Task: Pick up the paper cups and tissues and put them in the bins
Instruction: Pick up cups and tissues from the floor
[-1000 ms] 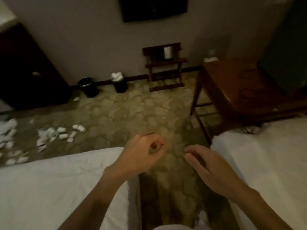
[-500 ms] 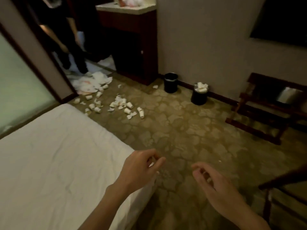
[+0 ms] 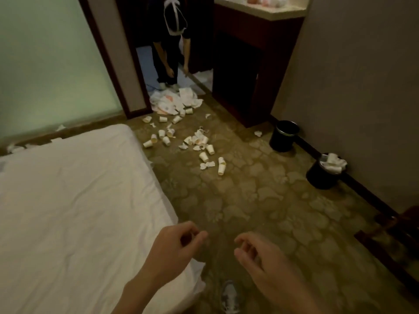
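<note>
The bed (image 3: 68, 211) fills the left side, its long white edge running from the far corner down to the near corner, which lies under the left hand (image 3: 174, 252). Off that edge a broad band of patterned carpet (image 3: 249, 211) lies open as far as the wall (image 3: 351, 87) facing the bed. Along the base of that wall stand two dark round bins: the nearer bin (image 3: 324, 175) is heaped with white tissue and cups, and the farther bin (image 3: 284, 137) shows only its dark mouth. Beyond the bed's far corner the paper cups (image 3: 204, 156) lie scattered on the carpet, small and white, most tipped on their sides and some crushed, with crumpled tissues (image 3: 207, 164) among them. The scatter is well apart from both bins. Farther out from that corner, a heap of white papers (image 3: 174, 103) sits at a doorway where another person (image 3: 170, 53) bends down beside a dark cabinet (image 3: 244, 75). Both hands hang by the bed's near corner, the left hand and the right hand (image 3: 265, 261) each loosely curled, with nothing seen in either.
</note>
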### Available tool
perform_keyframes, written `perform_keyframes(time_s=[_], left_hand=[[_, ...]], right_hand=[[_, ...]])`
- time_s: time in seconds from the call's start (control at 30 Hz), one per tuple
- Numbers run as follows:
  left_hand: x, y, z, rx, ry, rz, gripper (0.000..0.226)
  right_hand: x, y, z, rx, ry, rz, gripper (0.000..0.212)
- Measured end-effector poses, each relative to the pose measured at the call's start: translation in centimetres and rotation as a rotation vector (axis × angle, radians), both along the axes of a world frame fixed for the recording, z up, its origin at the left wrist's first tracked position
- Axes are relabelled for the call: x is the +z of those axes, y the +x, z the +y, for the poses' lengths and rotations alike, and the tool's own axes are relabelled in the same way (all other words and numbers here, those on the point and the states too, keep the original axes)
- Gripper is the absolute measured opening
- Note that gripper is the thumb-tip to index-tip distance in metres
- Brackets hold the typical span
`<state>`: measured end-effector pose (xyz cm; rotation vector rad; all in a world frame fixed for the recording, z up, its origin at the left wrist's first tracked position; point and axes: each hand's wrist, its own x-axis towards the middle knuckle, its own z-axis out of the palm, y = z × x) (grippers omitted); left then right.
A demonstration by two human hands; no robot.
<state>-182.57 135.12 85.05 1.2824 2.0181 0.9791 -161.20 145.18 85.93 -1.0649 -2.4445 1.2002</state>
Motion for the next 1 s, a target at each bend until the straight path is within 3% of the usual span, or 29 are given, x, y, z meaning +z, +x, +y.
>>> perform_keyframes(time_s=[0.13,0.3,0.6,0.73,1.0], left_hand=[[-2.3,-1.6,9.9,0.004,-0.031,0.043,0.013],[-4.3,-3.0,20.4,-0.017,-0.101,-0.034,0.009],[-9.4,-7.8,35.8,0.062,-0.24,-0.073,0.017],[-9.7,-11.0,44.2,0.113,-0.325,-0.152,0.016],[-12.5,-19.0,58.8,0.202,-0.401,-0.275,0.016]], right_hand=[[-0.9,-0.6,9.4,-0.026,0.015,-0.096,0.022],[-3.1,-2.3,19.4,-0.048,-0.024,-0.203,0.025],[-9.0,-8.9,36.1,0.013,-0.188,-0.212,0.006],[-10.5,-13.7,45.3,-0.008,-0.334,-0.198,0.005],[-13.8,-22.6,60.0,-0.001,-0.422,-0.275,0.009]])
